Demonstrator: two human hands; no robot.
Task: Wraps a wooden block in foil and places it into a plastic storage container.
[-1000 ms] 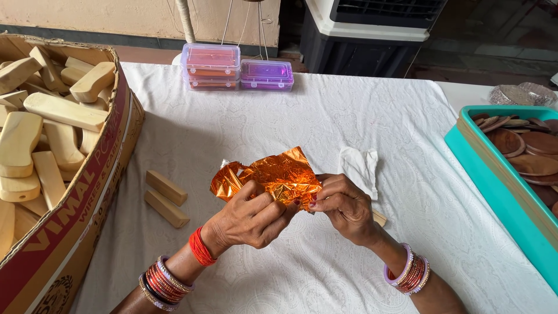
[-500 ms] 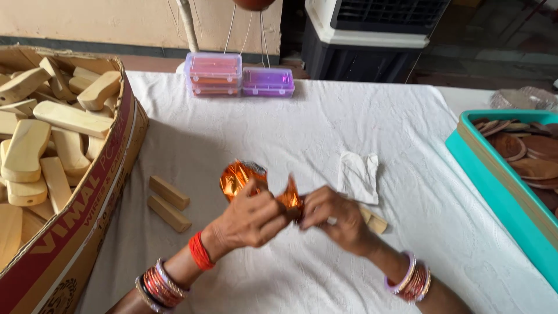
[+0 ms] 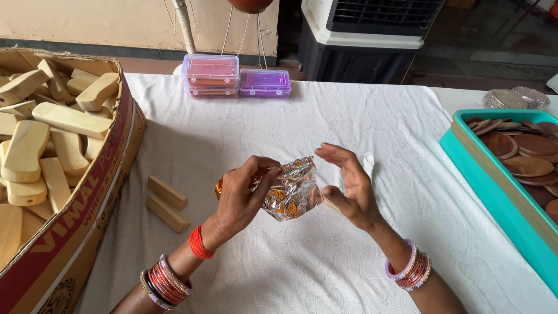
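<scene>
Foil wrapper [image 3: 289,192] — silver side now outward

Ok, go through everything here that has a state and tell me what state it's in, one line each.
Foil wrapper: crumpled, silver side showing.
Left hand: gripping the wrapper.
Right hand: open beside the wrapper.
Cardboard box: open, full of wooden blocks.
Two plastic cases: lids closed.
Teal tray: holds brown discs.
Two loose wooden blocks: lying flat.
</scene>
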